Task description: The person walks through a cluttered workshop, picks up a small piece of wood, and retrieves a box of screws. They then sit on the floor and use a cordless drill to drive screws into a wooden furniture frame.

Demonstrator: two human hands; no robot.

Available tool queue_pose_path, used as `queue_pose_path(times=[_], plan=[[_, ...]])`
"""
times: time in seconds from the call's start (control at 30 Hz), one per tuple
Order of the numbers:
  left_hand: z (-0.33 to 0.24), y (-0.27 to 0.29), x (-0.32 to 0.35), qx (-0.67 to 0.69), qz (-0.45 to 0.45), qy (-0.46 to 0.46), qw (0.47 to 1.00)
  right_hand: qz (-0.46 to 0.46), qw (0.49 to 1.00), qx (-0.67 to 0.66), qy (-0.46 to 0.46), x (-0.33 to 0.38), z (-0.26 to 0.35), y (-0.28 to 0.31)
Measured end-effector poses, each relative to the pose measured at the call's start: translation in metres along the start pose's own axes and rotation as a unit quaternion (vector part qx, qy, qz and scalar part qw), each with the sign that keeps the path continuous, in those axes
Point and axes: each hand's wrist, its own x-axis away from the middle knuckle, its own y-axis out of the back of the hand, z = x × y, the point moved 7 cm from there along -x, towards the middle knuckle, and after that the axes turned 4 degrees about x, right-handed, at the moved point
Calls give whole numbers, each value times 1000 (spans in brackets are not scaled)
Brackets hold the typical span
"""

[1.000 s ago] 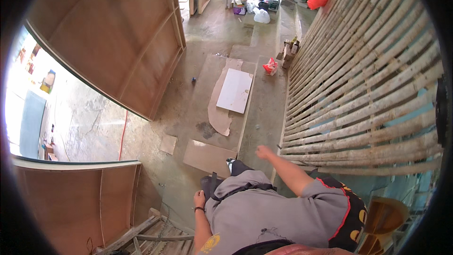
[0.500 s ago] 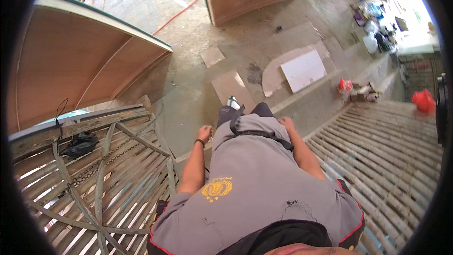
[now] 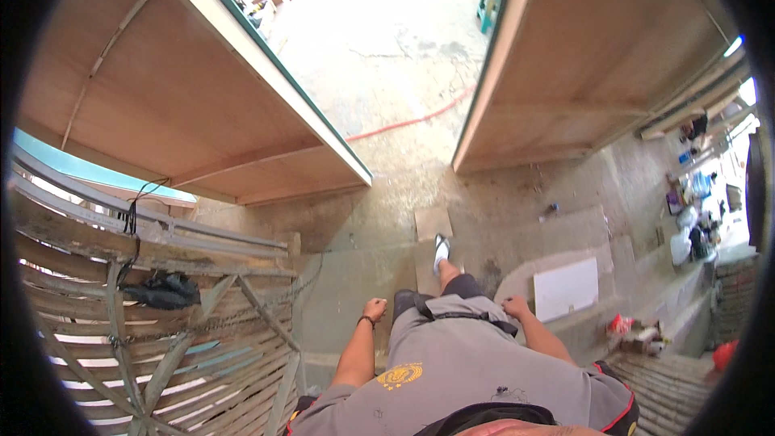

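Hands hang empty at the person's sides, seen from straight above; the left hand [image 3: 374,308] is curled into a loose fist beside the left hip, a dark band round its wrist, the forearm running down and slightly inward to the lower edge of the view; the right hand [image 3: 514,307] sits at the right hip with fingers folded in, seemingly resting against the grey shirt [image 3: 460,363], though the view is too small to say whether it touches the dark belt strap [image 3: 460,316] there; neither hand grips anything. Both elbows are a little bent and the arms are held close to the body. One leg is forward, a white and black shoe [image 3: 441,250] planted on a flat brown cardboard piece [image 3: 432,226] on the grey concrete floor [image 3: 404,48]; that cardboard is the thing nearest the hands, just ahead of them. A white rectangular board [image 3: 567,288] lies on the floor to the right, near the right hand but apart from it. Two large brown plywood door panels [image 3: 186,105] stand open to either side of the way ahead, a thin red hose [image 3: 412,121] crossing the floor between them. On the left a weathered wooden slat gate [image 3: 153,339] stands with a black cloth [image 3: 165,291] on it.
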Motion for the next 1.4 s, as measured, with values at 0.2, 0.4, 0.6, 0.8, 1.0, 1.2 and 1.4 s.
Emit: queue_pose_path(times=[0.2, 0.4, 0.6, 0.8, 1.0, 1.2, 1.4], plan=[[-58, 16, -162, -70, -17, -1, 997, -129, 991, 10, 43, -216, 104, 75], [-212, 11, -247, 29, 34, 40, 998, -83, 986, 95, 108, -329, 303, 135], [-339, 58, -386, 117, 15, 19, 993, -43, 981, 30, 186, -420, 528, 179], [-526, 103, -542, 120, 29, 11, 992, -164, 983, -27, 81, -600, 543, 217], [-702, 151, -609, 165, 39, -45, 985, -131, 990, -13, 49, -644, 568, 240], [-838, 192, -680, 178, 75, -62, 979, -62, 996, 30, -65, -724, 600, 259], [-864, 238, -751, 87, 52, 39, 994, 48, 991, -60, -110, -811, 679, 326]])
